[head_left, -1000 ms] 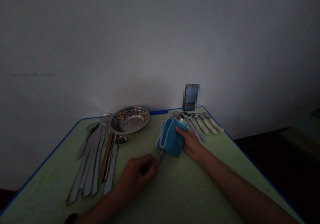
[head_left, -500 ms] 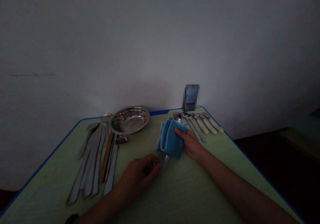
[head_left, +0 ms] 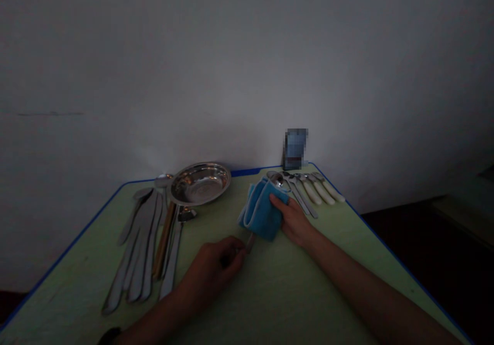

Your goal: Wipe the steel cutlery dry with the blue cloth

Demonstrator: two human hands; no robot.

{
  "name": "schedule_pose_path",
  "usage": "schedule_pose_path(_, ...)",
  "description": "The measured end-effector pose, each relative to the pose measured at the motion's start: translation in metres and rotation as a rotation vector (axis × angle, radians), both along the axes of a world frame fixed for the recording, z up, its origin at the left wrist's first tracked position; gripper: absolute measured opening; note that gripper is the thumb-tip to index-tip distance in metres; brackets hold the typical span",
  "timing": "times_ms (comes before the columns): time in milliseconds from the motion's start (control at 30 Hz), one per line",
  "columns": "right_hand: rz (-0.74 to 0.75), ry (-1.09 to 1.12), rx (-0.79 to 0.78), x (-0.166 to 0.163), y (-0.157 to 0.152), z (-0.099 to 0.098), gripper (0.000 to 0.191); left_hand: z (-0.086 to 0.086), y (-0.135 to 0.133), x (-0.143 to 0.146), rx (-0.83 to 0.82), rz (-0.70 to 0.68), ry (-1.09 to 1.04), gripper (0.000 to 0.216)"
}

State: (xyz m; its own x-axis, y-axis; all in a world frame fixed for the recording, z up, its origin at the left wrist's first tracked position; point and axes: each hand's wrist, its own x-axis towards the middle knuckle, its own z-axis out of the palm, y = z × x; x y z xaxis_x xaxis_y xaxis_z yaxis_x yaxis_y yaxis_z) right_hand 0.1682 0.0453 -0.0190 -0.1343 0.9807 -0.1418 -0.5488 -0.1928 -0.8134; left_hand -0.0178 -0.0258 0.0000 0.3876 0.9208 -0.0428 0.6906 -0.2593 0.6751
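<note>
My right hand (head_left: 295, 220) is closed on a folded blue cloth (head_left: 266, 214) with a pale edge, thumb on its near face. The cloth wraps the middle of a metal spoon, whose handle (head_left: 250, 243) sticks out below. A shiny round part (head_left: 277, 180) just past the cloth's top looks like its bowl. My left hand (head_left: 222, 260) pinches the handle's lower end between thumb and fingers. Most of the spoon is hidden by the cloth.
A steel basin (head_left: 200, 184) stands at the back of the green table (head_left: 293, 293). Left of it lie several long-handled metal utensils (head_left: 141, 242) and wooden chopsticks (head_left: 164, 242). Several white-handled pieces (head_left: 324, 192) and metal spoons (head_left: 303, 198) lie at the back right, by a propped phone (head_left: 295, 149).
The spoon handle and my left hand have shifted slightly to the left and down. The cloth in my right hand has tilted a little left; the tableware on the table is unchanged.
</note>
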Motion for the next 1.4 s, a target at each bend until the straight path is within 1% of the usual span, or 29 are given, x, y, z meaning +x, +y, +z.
schedule_pose_path(200,0.0,0.019,-0.017,0.001,0.002,-0.002,0.025,-0.002,-0.001,-0.001,0.003,0.025,-0.039,0.019)
schedule_pose_path(400,0.027,0.028,-0.004,0.003,0.003,-0.004,0.025,-0.001,-0.002,0.0,-0.006,-0.019,-0.017,0.024)
schedule_pose_path(567,0.02,0.037,0.007,0.003,0.001,-0.003,0.024,0.0,-0.001,0.002,0.026,-0.014,0.024,0.026)
schedule_pose_path(700,0.044,0.046,0.023,0.003,0.0,-0.002,0.024,0.001,-0.001,0.002,-0.005,-0.061,0.024,0.029)
schedule_pose_path(767,0.044,0.043,0.024,0.003,0.0,-0.002,0.024,0.0,-0.001,0.002,-0.01,-0.062,0.021,0.029)
schedule_pose_path(933,0.017,0.041,-0.001,0.001,0.0,0.0,0.024,-0.001,-0.002,0.0,0.011,-0.014,0.013,0.024)
schedule_pose_path(1100,-0.111,0.054,-0.053,-0.001,0.003,0.002,0.023,0.005,-0.001,0.0,0.041,0.084,-0.053,0.023)
schedule_pose_path(1167,-0.149,0.074,-0.061,-0.001,0.004,0.002,0.023,0.006,-0.002,-0.001,0.05,0.104,-0.08,0.022)
schedule_pose_path(1267,-0.145,0.071,-0.063,0.0,0.004,0.0,0.024,0.004,-0.004,-0.004,0.052,0.111,-0.16,0.022)
schedule_pose_path(1400,-0.106,0.036,-0.063,0.001,0.004,-0.001,0.024,-0.003,-0.006,-0.009,-0.011,0.15,-0.3,0.024)
